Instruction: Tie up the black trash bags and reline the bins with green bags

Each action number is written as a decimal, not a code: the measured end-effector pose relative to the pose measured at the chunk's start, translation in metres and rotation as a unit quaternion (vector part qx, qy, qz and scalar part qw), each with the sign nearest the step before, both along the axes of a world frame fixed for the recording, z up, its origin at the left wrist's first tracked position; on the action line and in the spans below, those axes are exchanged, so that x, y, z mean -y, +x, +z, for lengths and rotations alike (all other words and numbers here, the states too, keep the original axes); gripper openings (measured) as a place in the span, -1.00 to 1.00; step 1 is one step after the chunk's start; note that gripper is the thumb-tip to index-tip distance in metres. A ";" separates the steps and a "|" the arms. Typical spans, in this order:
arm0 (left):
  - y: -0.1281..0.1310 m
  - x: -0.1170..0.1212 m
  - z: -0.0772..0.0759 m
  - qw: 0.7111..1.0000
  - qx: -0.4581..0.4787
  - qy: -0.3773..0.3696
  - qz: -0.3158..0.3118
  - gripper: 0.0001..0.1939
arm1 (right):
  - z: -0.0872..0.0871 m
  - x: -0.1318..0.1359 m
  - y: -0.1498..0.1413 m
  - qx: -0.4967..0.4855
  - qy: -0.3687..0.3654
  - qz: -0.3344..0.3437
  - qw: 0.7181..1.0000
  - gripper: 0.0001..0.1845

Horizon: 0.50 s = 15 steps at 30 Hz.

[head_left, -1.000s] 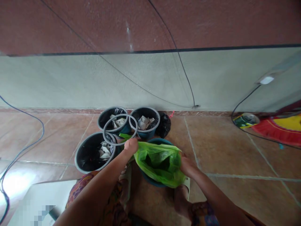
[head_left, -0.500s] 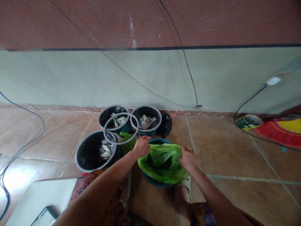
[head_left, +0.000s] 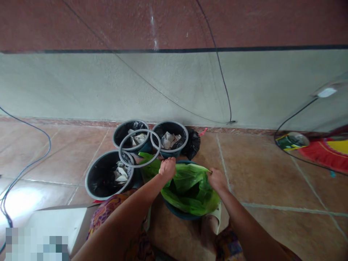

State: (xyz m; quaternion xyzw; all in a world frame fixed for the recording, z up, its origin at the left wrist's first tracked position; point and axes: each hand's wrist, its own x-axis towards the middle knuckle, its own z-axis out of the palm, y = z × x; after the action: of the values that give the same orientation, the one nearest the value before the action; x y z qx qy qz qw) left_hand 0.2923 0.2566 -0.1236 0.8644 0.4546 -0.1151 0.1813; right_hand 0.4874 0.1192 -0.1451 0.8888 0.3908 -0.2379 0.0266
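A green plastic bag (head_left: 190,203) lines a teal bin (head_left: 182,215) on the floor between my feet, its mouth spread wide. At the rim's left side my left hand (head_left: 168,168) is closed on the bag's edge. My right hand (head_left: 216,178) pinches the edge on the right, and the far edge runs taut between both hands. Part of the bag sticks out to the left, past my left hand, under a loose grey ring (head_left: 140,165). That ring leans across the neighbouring bins.
Three dark bins with grey rims, a left one (head_left: 88,181), a back one (head_left: 115,139) and a right one (head_left: 186,139), hold crumpled paper. A knotted black bag (head_left: 193,144) sits by the wall. Cables, a white box (head_left: 54,217) and a red-yellow item (head_left: 323,154) lie around.
Both hands keep their hold on the bag. Its far edge looks more tightly stretched between them, and the right hand has shifted slightly. The camera view has moved a little.
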 end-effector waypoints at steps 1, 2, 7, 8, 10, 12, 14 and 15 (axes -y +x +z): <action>0.001 -0.002 0.000 1.000 0.005 -0.005 0.028 -0.69 | 0.002 -0.002 0.001 0.000 0.009 -0.005 1.000 -0.64; 0.001 -0.004 -0.001 0.998 0.010 -0.011 0.055 -0.69 | 0.004 -0.003 0.001 -0.002 0.021 -0.010 1.000 -0.64; 0.003 -0.015 -0.011 0.986 0.048 -0.051 0.153 -0.73 | 0.004 -0.012 0.001 -0.016 0.051 -0.052 0.997 -0.58; 0.004 -0.016 -0.014 0.984 0.057 -0.054 0.161 -0.74 | 0.001 -0.014 0.000 -0.017 0.051 -0.065 0.996 -0.57; 0.007 -0.016 -0.019 0.982 0.070 -0.056 0.169 -0.76 | -0.006 -0.018 0.001 -0.017 0.055 -0.085 0.995 -0.55; 0.010 -0.016 -0.022 0.980 0.072 -0.058 0.178 -0.77 | -0.013 -0.021 0.002 -0.018 0.060 -0.093 0.994 -0.52; 0.013 -0.017 -0.025 0.977 0.069 -0.064 0.191 -0.77 | -0.021 -0.024 0.003 -0.019 0.057 -0.093 0.994 -0.51; 0.013 -0.018 -0.026 0.976 0.068 -0.066 0.198 -0.77 | -0.024 -0.025 0.004 -0.020 0.056 -0.089 0.994 -0.50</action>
State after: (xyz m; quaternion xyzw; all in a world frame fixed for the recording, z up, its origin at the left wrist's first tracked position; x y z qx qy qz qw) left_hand 0.3057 0.2745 -0.1501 0.7490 0.5948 -0.0480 0.2880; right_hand 0.4913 0.1437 -0.1692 0.9152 0.3232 -0.2349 -0.0521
